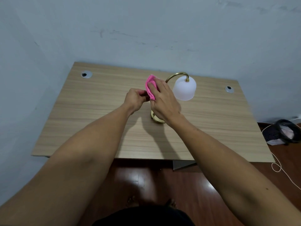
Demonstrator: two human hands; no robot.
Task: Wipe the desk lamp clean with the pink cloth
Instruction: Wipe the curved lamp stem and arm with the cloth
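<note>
You will find no text, label, brand, number or sign that can be read anywhere in this view. The pale item in the dark bag [284,133] on the floor, off the right edge of the desk [97,128], is too blurred for you to make out any print.

Soft, dim indoor light is filling my feed.

I'm seeing light coming from above and slightly behind: the forearms are casting a dark shadow [156,137] across the desk [91,111] toward me, and the polished floor [146,180] is throwing back a pale glare patch. The wide lens is bowing the desk edges and stretching the arms at the lower corners. Detail is looking a little soft and smeared throughout.
</note>
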